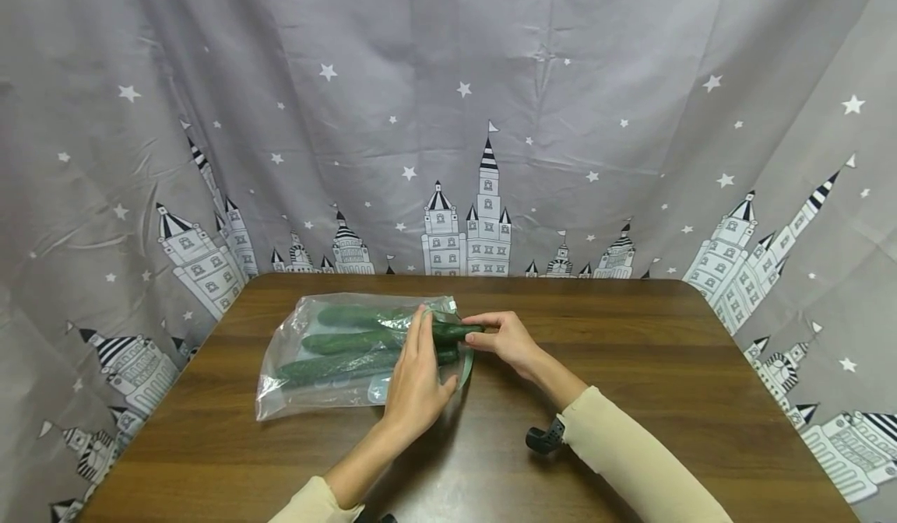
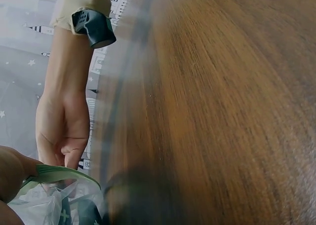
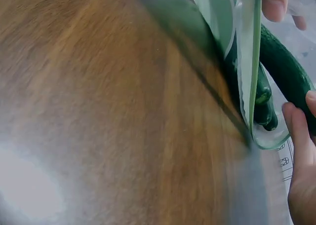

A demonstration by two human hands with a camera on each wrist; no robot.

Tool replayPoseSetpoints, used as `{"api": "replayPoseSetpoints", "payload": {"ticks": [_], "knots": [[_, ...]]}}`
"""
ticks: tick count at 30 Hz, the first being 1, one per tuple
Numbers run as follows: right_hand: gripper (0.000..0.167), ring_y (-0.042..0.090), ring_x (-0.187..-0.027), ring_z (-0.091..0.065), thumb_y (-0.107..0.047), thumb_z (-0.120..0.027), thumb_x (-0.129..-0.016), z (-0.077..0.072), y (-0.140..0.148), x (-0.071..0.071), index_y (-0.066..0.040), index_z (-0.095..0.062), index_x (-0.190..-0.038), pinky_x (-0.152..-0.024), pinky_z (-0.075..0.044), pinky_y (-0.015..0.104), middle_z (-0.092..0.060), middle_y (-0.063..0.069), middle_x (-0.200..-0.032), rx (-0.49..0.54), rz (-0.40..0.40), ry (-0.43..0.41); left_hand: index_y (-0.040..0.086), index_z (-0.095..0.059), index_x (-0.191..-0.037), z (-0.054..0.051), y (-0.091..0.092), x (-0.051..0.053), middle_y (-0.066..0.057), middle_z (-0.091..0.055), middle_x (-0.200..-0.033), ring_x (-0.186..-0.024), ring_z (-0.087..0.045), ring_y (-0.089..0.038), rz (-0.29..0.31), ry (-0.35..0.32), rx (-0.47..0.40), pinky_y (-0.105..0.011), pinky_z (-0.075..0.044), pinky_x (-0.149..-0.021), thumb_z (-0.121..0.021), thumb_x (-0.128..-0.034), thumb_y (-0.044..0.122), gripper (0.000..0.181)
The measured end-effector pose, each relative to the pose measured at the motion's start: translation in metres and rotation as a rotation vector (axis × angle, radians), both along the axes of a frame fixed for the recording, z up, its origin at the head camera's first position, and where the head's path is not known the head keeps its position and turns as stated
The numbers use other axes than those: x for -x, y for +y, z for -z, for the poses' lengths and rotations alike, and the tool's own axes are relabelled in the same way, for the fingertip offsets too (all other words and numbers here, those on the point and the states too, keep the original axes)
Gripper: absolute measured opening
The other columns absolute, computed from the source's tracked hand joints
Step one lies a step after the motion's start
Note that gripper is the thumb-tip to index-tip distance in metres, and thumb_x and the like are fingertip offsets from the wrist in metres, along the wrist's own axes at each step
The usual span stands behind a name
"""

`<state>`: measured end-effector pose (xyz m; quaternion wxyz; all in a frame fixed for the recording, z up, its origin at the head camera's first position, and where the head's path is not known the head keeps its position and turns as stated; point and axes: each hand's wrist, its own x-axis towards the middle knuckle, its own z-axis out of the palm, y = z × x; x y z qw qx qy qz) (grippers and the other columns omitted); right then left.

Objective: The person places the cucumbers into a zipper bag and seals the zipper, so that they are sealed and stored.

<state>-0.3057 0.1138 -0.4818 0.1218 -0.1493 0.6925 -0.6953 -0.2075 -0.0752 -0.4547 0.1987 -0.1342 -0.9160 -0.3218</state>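
A clear plastic zip bag (image 1: 280, 398) with a green-edged mouth lies on the table, its opening toward the right. Dark green cucumbers (image 1: 343, 342) lie side by side inside it. At the mouth, my right hand (image 1: 508, 342) pinches the end of one cucumber (image 3: 284, 62) between thumb and fingers; that end sticks out past the rim. My left hand (image 1: 413, 387) rests on the bag near its mouth, fingers straight and together, thumb apart. Two other cucumber ends (image 3: 264, 94) show just inside the green rim (image 3: 257, 52). The left hand covers part of the cucumbers in the head view.
The brown wooden table (image 1: 631, 352) extends on both sides of the bag. Behind it hangs a grey curtain (image 1: 596, 118) printed with castles and stars. A dark wrist device (image 1: 545, 436) sits at the right sleeve's cuff.
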Motion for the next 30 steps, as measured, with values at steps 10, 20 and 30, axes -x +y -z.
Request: {"api": "replayPoseSetpoints", "payload": {"ticks": [10,20,30], "knots": [[0.027,0.026,-0.113,-0.064,-0.012,-0.085,-0.087,0.004,-0.024,0.002,-0.003,-0.08,-0.111,-0.091,-0.056,0.035,-0.074,0.008,-0.118,-0.211,0.121,0.127,-0.004,-0.026,-0.159,0.002,0.002,-0.001,-0.02,-0.021,-0.167,-0.138,-0.043,-0.046,0.009,0.005,0.003,-0.057,-0.043,-0.11,-0.097,-0.0675,0.005,0.116],[0.025,0.028,-0.108,-0.07,-0.007,-0.075,-0.095,-0.007,-0.041,0.002,0.0,-0.076,-0.12,-0.088,-0.059,0.03,-0.07,0.012,-0.118,-0.369,-0.082,0.332,-0.003,-0.025,-0.159,0.0,0.003,-0.001,-0.019,-0.021,-0.168,-0.137,-0.045,-0.047,0.014,0.01,-0.013,-0.058,-0.045,-0.108,-0.096,-0.0683,0.005,0.116],[0.018,0.008,-0.083,-0.07,-0.013,-0.081,-0.091,-0.004,-0.049,0.007,-0.008,-0.082,-0.108,-0.071,-0.058,0.021,-0.078,0.002,-0.099,-0.565,0.022,0.455,-0.005,-0.023,-0.159,0.0,0.001,-0.001,-0.021,-0.02,-0.168,-0.14,-0.041,-0.047,0.014,0.004,-0.002,-0.058,-0.043,-0.11,-0.096,-0.0703,0.007,0.116]]}}
